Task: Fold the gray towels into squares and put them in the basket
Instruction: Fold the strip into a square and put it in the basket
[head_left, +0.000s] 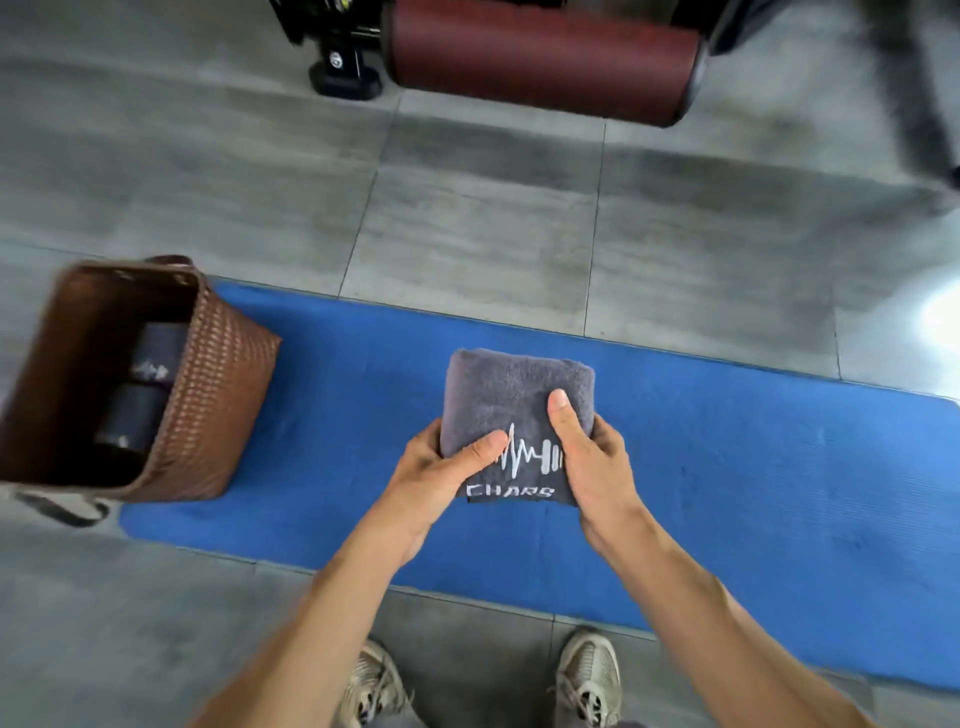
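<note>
A gray towel (498, 392), folded into a thick square with a white logo on top, is held over the blue mat (727, 467). My left hand (441, 478) grips its left edge with the thumb on top. My right hand (592, 457) grips the right edge, thumb pressed on the upper face. A brown woven basket (218, 395) stands at the left end of the mat, tilted toward me in the view. Inside it lie folded gray towels (150, 364), dark and partly in shadow.
Gray floor tiles (467, 218) surround the mat. A dark red padded roller (540, 57) and black equipment bases (345, 67) sit at the far side. My two shoes (587, 675) stand at the mat's near edge. A basket strap (57, 509) lies on the floor.
</note>
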